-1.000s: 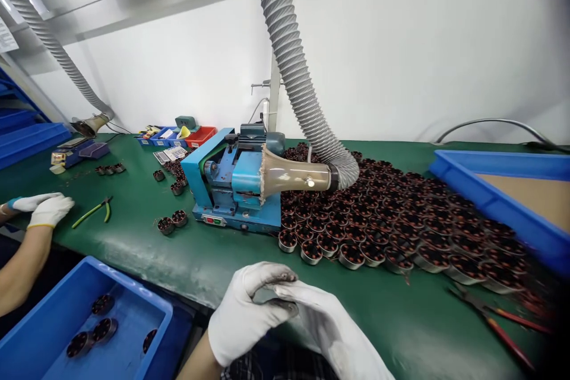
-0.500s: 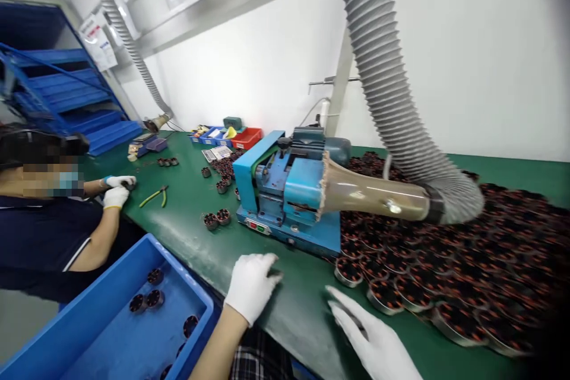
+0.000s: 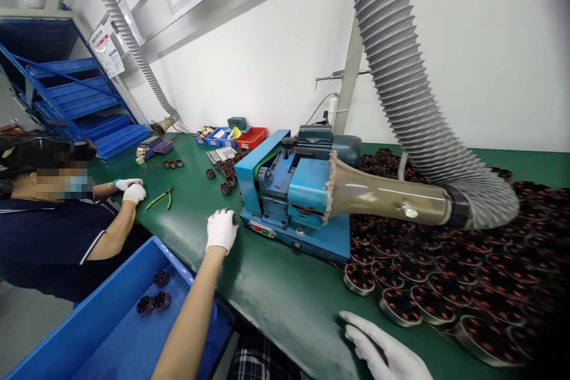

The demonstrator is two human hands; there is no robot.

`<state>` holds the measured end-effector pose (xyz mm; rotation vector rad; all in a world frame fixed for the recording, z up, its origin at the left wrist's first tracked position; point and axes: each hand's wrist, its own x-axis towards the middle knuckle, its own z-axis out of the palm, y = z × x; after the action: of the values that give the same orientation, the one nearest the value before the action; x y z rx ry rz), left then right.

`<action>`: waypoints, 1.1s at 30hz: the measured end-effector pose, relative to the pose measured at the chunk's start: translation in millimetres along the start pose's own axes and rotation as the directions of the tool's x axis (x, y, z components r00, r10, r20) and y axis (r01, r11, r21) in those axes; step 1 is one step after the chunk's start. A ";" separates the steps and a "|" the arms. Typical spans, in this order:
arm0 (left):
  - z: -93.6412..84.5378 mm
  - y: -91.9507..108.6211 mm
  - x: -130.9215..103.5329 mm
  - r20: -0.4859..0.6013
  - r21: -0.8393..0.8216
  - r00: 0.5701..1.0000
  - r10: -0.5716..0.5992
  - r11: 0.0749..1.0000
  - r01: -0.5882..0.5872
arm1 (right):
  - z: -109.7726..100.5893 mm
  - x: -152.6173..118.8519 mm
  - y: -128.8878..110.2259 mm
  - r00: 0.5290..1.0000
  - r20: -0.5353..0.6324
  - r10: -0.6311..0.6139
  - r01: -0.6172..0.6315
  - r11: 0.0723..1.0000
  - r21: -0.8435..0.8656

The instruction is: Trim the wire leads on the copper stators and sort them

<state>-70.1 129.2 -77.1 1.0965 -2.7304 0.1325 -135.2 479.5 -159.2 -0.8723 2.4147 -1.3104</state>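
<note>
My left hand [image 3: 221, 231], in a white glove, is closed over the small wound motor stators on the green bench, left of the blue machine [image 3: 307, 190]. Dark edges of the parts show at either side of its fingers; the glove hides the rest. My right hand [image 3: 385, 347], also gloved, holds nothing and hovers low over the front of the bench with its fingers apart. Beside it, many larger ring-shaped motor stators [image 3: 401, 306] with metal rims and reddish windings cover the right side of the bench.
A clear tube [image 3: 387, 190] joins the machine to a grey hose [image 3: 401, 71]. At the left, a blue bin [image 3: 111, 332] holds several stators. Green-handled pliers [image 3: 159, 198] lie near a co-worker's gloved hands [image 3: 133, 191]. A red tray [image 3: 252, 138] stands at the back.
My left hand has moved forward and left from the bench's front onto the small stators. My right hand stays low at the front, fingers still apart. The view has shifted slightly.
</note>
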 end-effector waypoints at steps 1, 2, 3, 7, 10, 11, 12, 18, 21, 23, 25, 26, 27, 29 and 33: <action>1.7 1.1 -2.6 0.005 0.004 1.000 -0.009 1.000 0.009 | -1.1 -1.7 -6.1 1.000 -0.010 0.019 -0.019 1.000 0.012; 2.8 1.2 -5.0 0.011 0.008 1.000 -0.023 1.000 0.023 | -2.2 -3.7 -12.2 0.999 -0.016 0.036 -0.035 0.999 0.035; 3.5 0.3 -6.5 0.018 0.011 0.999 -0.039 0.999 0.038 | -3.0 -5.7 -18.0 0.999 -0.015 0.045 -0.044 0.996 0.074; 4.2 -7.8 -2.7 0.074 0.015 0.995 -0.063 0.998 0.062 | -4.1 -11.3 -30.6 0.997 -0.047 0.062 -0.051 0.977 0.208; 0.7 -6.4 -3.8 0.093 0.040 0.995 -0.026 0.999 0.022 | -4.2 -12.8 -30.5 0.995 -0.091 0.046 -0.023 0.970 0.243; -1.7 -2.8 -8.6 0.095 0.052 0.996 0.001 0.999 -0.006 | -4.5 -12.9 -30.1 0.994 -0.103 0.041 -0.014 0.969 0.248; -4.6 2.6 -16.1 0.100 0.060 0.994 0.038 0.997 -0.044 | -4.9 -12.7 -30.0 0.993 -0.107 0.040 -0.012 0.969 0.248; -19.6 62.9 -91.7 0.239 -0.031 0.892 0.383 0.921 -0.388 | -10.0 -16.0 -34.5 0.996 -0.094 0.010 -0.003 0.998 0.070; -23.4 96.0 -120.4 0.272 -0.104 0.819 0.505 0.862 -0.496 | -9.8 -27.1 -37.0 0.995 -0.011 -0.103 0.101 0.987 -0.121; -26.5 113.3 -132.8 0.291 -0.153 0.783 0.550 0.834 -0.530 | -5.9 -34.6 -38.6 0.981 0.080 -0.178 0.191 0.960 -0.204; -31.1 124.9 -142.0 0.302 -0.195 0.763 0.571 0.821 -0.537 | 1.1 -37.2 -40.9 0.976 0.085 -0.201 0.216 0.948 -0.233; -33.8 128.6 -145.9 0.300 -0.210 0.763 0.573 0.819 -0.534 | 5.2 -36.0 -42.4 0.980 0.058 -0.193 0.201 0.954 -0.223; -36.6 131.0 -149.1 0.293 -0.226 0.761 0.579 0.815 -0.533 | 9.1 -33.0 -44.2 0.984 0.024 -0.178 0.179 0.964 -0.198; -41.6 132.6 -152.8 0.260 -0.275 0.749 0.609 0.791 -0.547 | 15.4 -23.3 -48.4 0.987 -0.039 -0.154 0.149 0.982 -0.115; -39.5 125.0 -143.2 0.112 -0.417 0.773 0.625 0.735 -0.534 | 18.9 -6.0 -57.3 0.993 -0.036 -0.110 0.112 0.991 0.078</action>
<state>-49.6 322.1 -70.4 0.1234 -3.0452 -0.4411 -99.4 446.9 -122.7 -0.9840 2.3491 -1.4601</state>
